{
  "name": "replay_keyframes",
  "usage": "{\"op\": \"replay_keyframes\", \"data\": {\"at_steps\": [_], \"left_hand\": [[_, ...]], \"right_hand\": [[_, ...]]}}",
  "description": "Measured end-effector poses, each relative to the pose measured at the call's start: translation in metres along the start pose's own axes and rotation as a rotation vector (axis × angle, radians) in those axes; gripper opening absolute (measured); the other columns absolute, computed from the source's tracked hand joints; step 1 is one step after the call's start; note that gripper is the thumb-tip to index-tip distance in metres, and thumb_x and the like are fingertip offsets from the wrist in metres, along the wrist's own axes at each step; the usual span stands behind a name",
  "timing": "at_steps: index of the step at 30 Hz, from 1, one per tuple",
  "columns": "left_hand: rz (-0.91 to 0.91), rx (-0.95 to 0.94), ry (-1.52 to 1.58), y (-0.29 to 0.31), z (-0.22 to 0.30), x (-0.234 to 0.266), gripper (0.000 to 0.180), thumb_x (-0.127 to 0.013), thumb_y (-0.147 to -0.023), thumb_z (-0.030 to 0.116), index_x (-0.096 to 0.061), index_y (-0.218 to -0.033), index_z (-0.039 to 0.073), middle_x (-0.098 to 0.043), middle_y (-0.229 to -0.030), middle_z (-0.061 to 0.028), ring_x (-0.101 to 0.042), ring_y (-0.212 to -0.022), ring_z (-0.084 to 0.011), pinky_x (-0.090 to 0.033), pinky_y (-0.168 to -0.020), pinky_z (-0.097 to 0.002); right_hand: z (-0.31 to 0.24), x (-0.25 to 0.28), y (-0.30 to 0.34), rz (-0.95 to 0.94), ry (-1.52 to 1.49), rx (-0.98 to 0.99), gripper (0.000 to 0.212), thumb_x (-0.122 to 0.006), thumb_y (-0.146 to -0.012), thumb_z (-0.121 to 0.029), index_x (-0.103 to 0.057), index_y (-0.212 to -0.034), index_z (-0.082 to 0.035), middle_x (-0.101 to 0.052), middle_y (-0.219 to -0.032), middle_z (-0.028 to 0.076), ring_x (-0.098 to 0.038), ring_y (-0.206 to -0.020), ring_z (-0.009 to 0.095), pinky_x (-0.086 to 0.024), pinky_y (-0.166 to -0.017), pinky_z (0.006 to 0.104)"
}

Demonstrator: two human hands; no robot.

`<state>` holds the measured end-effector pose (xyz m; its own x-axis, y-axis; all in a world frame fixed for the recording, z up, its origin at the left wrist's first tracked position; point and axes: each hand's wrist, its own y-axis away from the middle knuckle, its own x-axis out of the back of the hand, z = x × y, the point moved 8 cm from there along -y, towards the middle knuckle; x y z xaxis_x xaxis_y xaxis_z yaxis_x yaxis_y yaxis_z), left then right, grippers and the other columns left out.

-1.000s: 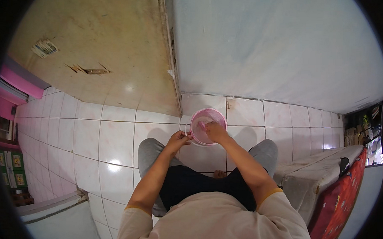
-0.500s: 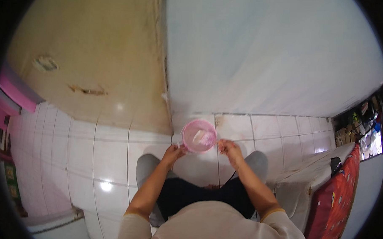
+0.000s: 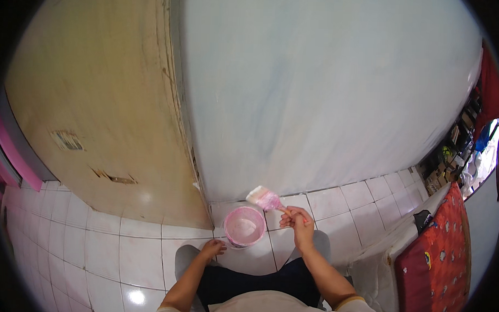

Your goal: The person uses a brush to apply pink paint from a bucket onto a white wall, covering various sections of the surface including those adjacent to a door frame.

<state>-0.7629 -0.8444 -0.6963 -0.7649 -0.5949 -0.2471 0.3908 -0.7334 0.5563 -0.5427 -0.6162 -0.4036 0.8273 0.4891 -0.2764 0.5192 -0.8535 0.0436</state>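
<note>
Head view: the person sits or squats on the tiled floor [image 3: 142, 250], knees apart, facing the pale blue wall [image 3: 328, 93], with the pink bucket [image 3: 237, 214] standing on the tiles in front
Right hand [image 3: 298, 224]: its grip pinches the handle of the paintbrush [image 3: 266, 200], fingers wrapped round the far end, bristles free
Paintbrush: ahead and to the left of the right hand, its long axis slanting from the handle at lower right to the bristles at upper left; the bristles are pale, the part behind them streaked pink
Brush to bucket: in this view the bristle end appears just past the bucket's far right edge, outside the opening, with the handle pointing away from the bucket
Brush to wall: the bristles face the foot of the pale blue wall, left of the right hand
Left hand [image 3: 215, 248]: beside the bucket's near left side, fingers curled; too small here to tell whether its grip closes on the bucket or only rests against it
Nearer hand: the left for the bucket, the right for the paintbrush
Left flank: the tan panel [image 3: 102, 123] ends at a corner just beyond the bucket
</note>
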Motion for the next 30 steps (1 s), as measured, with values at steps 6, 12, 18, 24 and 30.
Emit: {"op": "replay_keyframes", "data": {"at_steps": [6,12,18,24,30], "left_hand": [[0.225,-0.27,-0.517,0.03,0.027,0.054,0.029,-0.068,-0.09,0.025,-0.064,-0.103,-0.001,-0.07,-0.101,-0.0156,-0.07,-0.091,-0.0256,-0.055,-0.077,-0.0365],[0.412,-0.646,-0.87,0.09,0.062,0.06,0.021,-0.067,-0.084,0.02,-0.066,-0.096,0.003,-0.068,-0.094,-0.0191,-0.065,-0.091,-0.0378,-0.052,-0.084,-0.0432],[0.373,-0.544,-0.966,0.072,0.057,0.055,0.021,-0.069,-0.081,0.022,-0.067,-0.092,0.004,-0.068,-0.092,-0.0178,-0.065,-0.092,-0.0363,-0.051,-0.085,-0.0453],[0.39,-0.491,-0.971,0.067,0.055,0.072,0.02,-0.069,-0.08,0.023,-0.067,-0.09,0.005,-0.069,-0.091,-0.0168,-0.066,-0.09,-0.035,-0.052,-0.083,-0.0447],[0.423,-0.466,-0.958,0.06,0.057,0.083,0.02,-0.07,-0.08,0.022,-0.067,-0.089,0.005,-0.069,-0.089,-0.0163,-0.067,-0.087,-0.0341,-0.053,-0.082,-0.0443]], "right_hand": [[-0.129,-0.052,-0.035,0.102,0.065,0.376,0.025,-0.061,-0.099,-0.018,-0.063,-0.11,0.005,-0.069,-0.085,0.014,-0.068,-0.068,0.017,-0.057,-0.064,0.0296],[-0.225,-0.097,-0.065,0.223,0.377,0.654,0.024,-0.065,-0.097,-0.019,-0.067,-0.096,0.005,-0.069,-0.075,0.011,-0.065,-0.059,0.013,-0.055,-0.054,0.0263],[-0.308,-0.145,-0.099,0.266,0.644,0.868,0.025,-0.07,-0.091,-0.022,-0.065,-0.077,-0.002,-0.059,-0.054,0.004,-0.057,-0.046,0.011,-0.045,-0.047,0.0263],[-0.419,-0.195,-0.072,0.315,0.637,1.046,0.035,-0.069,-0.09,-0.028,-0.062,-0.068,-0.002,-0.056,-0.051,0.007,-0.05,-0.043,0.014,-0.041,-0.046,0.0286],[-0.343,-0.17,-0.095,0.183,0.894,0.86,0.036,-0.067,-0.088,-0.029,-0.062,-0.066,-0.001,-0.053,-0.05,0.013,-0.051,-0.043,0.021,-0.041,-0.048,0.0336]]}}
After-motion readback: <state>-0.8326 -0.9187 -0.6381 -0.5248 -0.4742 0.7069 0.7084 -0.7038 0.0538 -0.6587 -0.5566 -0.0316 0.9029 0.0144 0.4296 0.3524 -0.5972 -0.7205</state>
